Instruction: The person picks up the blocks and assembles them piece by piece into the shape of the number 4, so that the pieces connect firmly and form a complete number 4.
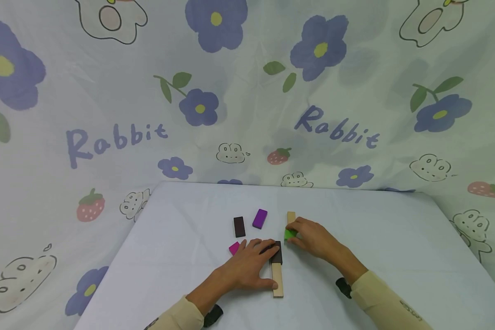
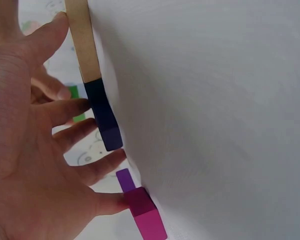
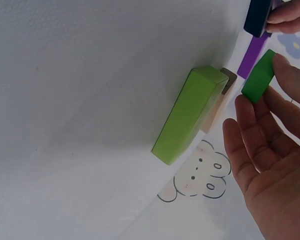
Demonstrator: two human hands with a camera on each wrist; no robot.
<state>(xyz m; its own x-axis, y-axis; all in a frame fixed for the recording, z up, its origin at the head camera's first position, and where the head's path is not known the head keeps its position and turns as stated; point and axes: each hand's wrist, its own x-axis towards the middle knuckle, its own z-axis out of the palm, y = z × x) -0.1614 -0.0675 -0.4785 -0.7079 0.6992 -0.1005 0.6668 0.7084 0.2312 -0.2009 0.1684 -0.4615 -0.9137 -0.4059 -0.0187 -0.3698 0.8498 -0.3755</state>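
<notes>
My left hand [image 1: 249, 270] lies spread over a dark block [image 1: 276, 253] and a plain wooden block [image 1: 277, 279] set end to end. Its thumb touches the wooden block and its index finger the dark one; the little finger reaches a magenta block [image 2: 147, 215]. My right hand [image 1: 313, 236] pinches a dark green block [image 3: 259, 76] between thumb and fingers. Close to that hand, a lime green block [image 3: 185, 117] lies on the cloth. Another wooden block [image 1: 291, 217] shows just beyond the right fingers.
A dark brown block [image 1: 239, 227] and a purple block [image 1: 260, 218] lie beyond the left hand on the white table [image 1: 181, 229]. Behind the table hangs a patterned curtain [image 1: 247, 114] with flowers and rabbits.
</notes>
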